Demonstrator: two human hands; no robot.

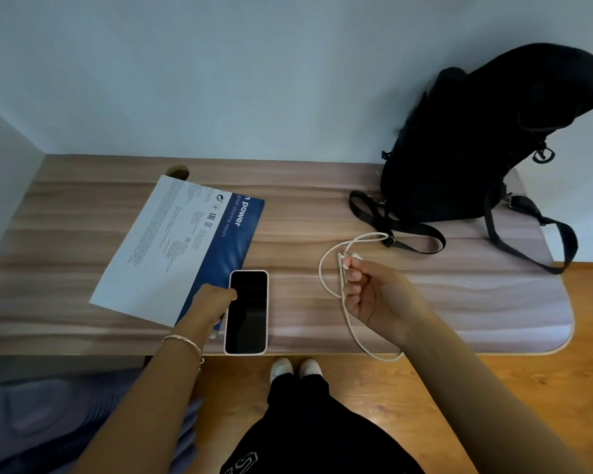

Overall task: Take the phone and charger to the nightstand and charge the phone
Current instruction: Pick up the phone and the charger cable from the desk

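A view looking down at a wood-grain desk (288, 213) set against a pale wall, seen from the head of a person standing before it.

In the lower middle of the frame, a phone (246, 313) with a dark screen and a pale case lies face up at the desk's near edge. The left hand (208, 307), reaching in from the lower left, has its fingers curled onto the phone's left edge; a thin bracelet (185, 343) circles that wrist. Whether the phone is lifted off the desk cannot be told.

To the right of the phone, the right hand (374, 295) is closed into a loose fist around a white charger cable (326, 268), with the cable's white ends sticking out above the fingers. One loop of the cable arcs over the desk towards the upper right, and another strand hangs down past the desk's front edge.

A blue and white printed sheet (172, 248) lies at an angle left of centre, its near corner beside the phone. A black backpack (486, 138) leans against the wall at the upper right, its straps trailing across the desk.

At the bottom are dark trousers, two white shoes and an orange wooden floor (493, 388).
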